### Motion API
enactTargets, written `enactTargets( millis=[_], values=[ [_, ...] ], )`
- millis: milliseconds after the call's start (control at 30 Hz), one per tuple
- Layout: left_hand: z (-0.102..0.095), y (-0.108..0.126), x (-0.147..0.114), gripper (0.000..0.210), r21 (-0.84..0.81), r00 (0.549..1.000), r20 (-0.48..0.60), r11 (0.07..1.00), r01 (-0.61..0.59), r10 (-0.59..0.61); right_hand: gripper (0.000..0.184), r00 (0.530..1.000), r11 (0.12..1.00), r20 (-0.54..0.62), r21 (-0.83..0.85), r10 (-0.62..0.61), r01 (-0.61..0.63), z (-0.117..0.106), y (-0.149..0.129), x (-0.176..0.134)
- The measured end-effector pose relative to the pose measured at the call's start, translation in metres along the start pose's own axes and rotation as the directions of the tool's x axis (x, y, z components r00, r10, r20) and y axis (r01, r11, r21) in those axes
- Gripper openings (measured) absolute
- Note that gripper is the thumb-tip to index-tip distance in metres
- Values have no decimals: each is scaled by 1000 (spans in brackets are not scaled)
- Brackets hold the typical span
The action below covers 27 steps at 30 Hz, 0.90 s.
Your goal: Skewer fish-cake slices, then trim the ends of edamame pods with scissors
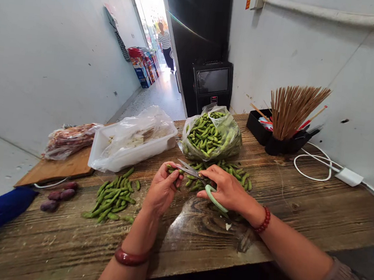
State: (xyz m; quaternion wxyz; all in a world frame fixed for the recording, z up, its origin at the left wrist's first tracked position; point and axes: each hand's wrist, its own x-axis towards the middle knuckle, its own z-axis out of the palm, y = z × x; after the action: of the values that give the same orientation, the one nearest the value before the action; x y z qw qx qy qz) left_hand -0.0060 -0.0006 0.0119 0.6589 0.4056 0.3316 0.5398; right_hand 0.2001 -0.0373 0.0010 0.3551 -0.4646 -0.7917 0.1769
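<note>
Between the fingers of my left hand (164, 186) is a green edamame pod (172, 169), pinched near its end. My right hand (227, 188) grips a pair of scissors (213, 198) with pale green handles. Their blades are apart and reach left to the pod. Under and behind the scissors lies a spread of loose pods (241, 176), partly hidden by my right hand. To the left of my left hand is another heap of pods (112, 197) on the wooden table (72, 239). Behind my hands stands a clear plastic bag (233, 142) full of pods.
A white tub (102, 151) under plastic, a wrapped packet (69, 141) on a cutting board (53, 172) and purple sweet potatoes (62, 194) are at left. At right are skewers (288, 115), a black box (256, 129) and a white cable (312, 157). A person (164, 42) stands by the doorway.
</note>
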Motion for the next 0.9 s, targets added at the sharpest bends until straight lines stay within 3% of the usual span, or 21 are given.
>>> enactTargets(
  millis=[233, 533, 767, 900],
  values=[
    [3, -1, -1, 23, 30, 999, 40, 999, -18, 17, 50, 1000, 1000, 10, -5, -28, 28, -1, -3, -1],
    [3, -2, -1, 28, 25, 1000, -7, 1000, 15, -15, 38, 998, 997, 16, -53, -56, 57, 0, -1, 0],
    [3, -1, 2, 31, -71, 995, -67, 995, 75, -80, 37, 985, 996, -174, 90, -8, 24, 8, 8, 3],
    [15, -11, 0, 29, -118, 993, -54, 989, 93, -100, 36, 985, 988, -157, 122, -71, 90, 16, 1, 1]
  ],
)
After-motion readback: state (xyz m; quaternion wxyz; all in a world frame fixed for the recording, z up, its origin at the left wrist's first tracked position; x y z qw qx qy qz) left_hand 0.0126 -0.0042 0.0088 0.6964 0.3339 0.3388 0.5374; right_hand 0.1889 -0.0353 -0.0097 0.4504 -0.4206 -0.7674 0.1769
